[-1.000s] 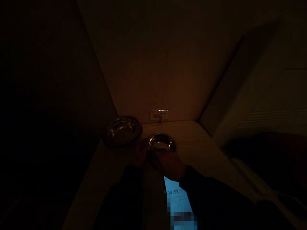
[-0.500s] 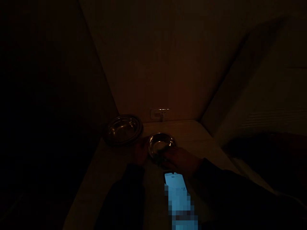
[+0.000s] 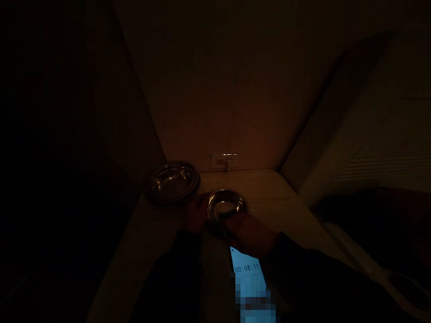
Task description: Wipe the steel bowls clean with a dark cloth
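A small shiny metal bowl (image 3: 225, 196) stands on the wooden tabletop in front of me. At its left side, my left hand (image 3: 196, 214) is closed against the rim; its fingers are mostly lost in the dark. Over the near right part of the bowl lies my right hand (image 3: 251, 232), with its fingers closed and reaching inside. A dark, soft-looking thing (image 3: 218, 225) shows under those fingers, too dim to name. To the left rests a stack of wider metal bowls (image 3: 171, 181).
A lit phone (image 3: 247, 260) showing a timer lies below my right hand, partly blurred out. A socket with a plug (image 3: 224, 161) is on the wall behind the table (image 3: 266, 184). Wall panels rise on both sides. The room is very dark.
My right hand has moved slightly down over the bowl's near side and covers the phone's top. The phone now shows timer digits. My left hand stays at the bowl.
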`<act>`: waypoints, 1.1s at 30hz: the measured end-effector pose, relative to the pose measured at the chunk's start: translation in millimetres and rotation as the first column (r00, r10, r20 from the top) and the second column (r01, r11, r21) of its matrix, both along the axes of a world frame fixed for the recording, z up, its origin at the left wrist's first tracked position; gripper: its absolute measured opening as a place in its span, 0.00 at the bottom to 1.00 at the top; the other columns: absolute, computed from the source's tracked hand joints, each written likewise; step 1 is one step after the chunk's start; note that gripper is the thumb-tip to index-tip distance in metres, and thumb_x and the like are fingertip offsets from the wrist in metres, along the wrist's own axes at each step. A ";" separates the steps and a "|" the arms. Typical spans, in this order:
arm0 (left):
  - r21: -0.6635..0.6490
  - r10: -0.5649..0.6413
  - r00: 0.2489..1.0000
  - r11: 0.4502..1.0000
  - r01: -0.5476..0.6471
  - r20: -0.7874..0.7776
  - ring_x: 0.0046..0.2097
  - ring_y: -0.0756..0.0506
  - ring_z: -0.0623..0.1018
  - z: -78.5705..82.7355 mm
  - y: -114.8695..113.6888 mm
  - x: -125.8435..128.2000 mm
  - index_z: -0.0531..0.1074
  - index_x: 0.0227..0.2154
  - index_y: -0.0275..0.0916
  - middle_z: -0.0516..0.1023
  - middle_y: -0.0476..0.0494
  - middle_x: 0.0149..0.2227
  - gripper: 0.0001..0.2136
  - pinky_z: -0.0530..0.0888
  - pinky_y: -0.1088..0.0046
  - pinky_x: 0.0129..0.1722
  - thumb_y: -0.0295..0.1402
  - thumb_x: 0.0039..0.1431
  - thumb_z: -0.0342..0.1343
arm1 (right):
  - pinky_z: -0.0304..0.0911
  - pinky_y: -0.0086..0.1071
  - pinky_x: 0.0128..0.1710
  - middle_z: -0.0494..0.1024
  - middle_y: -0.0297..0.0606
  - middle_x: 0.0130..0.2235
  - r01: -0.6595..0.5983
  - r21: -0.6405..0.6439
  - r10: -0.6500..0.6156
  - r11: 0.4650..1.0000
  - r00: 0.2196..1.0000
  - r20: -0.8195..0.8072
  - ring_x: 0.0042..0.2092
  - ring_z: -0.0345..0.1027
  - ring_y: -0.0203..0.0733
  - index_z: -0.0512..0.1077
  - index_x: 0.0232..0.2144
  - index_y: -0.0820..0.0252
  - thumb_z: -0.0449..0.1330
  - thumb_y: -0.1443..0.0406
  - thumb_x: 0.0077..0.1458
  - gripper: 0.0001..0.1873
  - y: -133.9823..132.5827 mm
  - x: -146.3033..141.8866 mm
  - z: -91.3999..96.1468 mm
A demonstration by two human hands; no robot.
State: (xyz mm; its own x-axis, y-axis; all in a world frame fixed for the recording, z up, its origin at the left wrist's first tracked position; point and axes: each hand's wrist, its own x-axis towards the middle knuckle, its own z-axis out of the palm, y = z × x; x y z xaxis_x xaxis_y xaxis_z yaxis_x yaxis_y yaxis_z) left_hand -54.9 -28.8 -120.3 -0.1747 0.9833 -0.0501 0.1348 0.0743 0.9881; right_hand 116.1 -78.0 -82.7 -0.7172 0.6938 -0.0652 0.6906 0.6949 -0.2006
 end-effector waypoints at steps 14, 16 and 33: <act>0.032 -0.029 0.999 0.999 0.029 -0.016 0.50 0.39 0.78 -3.3 0.6 2.6 0.77 0.41 0.34 0.80 0.36 0.47 0.14 0.70 0.60 0.53 0.33 0.55 0.52 | 0.67 0.40 0.38 0.78 0.51 0.42 0.243 0.080 -0.247 0.967 0.968 0.049 0.42 0.73 0.52 0.69 0.46 0.65 0.47 0.58 0.64 0.19 -0.3 -28.9 6.1; 0.034 -0.041 0.999 0.999 0.041 -0.007 0.50 0.40 0.77 -4.1 1.0 3.7 0.77 0.41 0.34 0.80 0.36 0.47 0.14 0.70 0.61 0.53 0.33 0.55 0.53 | 0.67 0.40 0.36 0.78 0.52 0.41 0.281 0.087 -0.286 0.956 0.957 0.050 0.41 0.73 0.53 0.69 0.46 0.66 0.47 0.58 0.64 0.19 0.0 -34.2 6.8; 0.043 -0.076 0.997 0.996 0.076 -0.002 0.50 0.40 0.77 -3.4 -0.8 1.7 0.77 0.41 0.35 0.80 0.38 0.46 0.15 0.70 0.61 0.53 0.35 0.56 0.52 | 0.64 0.41 0.47 0.77 0.48 0.45 0.054 0.048 -0.056 0.997 0.998 0.039 0.47 0.71 0.50 0.70 0.46 0.64 0.50 0.60 0.63 0.17 1.8 -0.5 4.2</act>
State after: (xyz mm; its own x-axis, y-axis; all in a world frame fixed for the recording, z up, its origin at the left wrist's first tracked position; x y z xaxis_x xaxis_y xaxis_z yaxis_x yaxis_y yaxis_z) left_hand -53.2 -29.6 -123.7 -0.0993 0.9950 -0.0071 0.1385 0.0209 0.9901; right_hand 115.6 -76.1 -78.4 -0.6750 0.7354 -0.0599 0.7352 0.6634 -0.1394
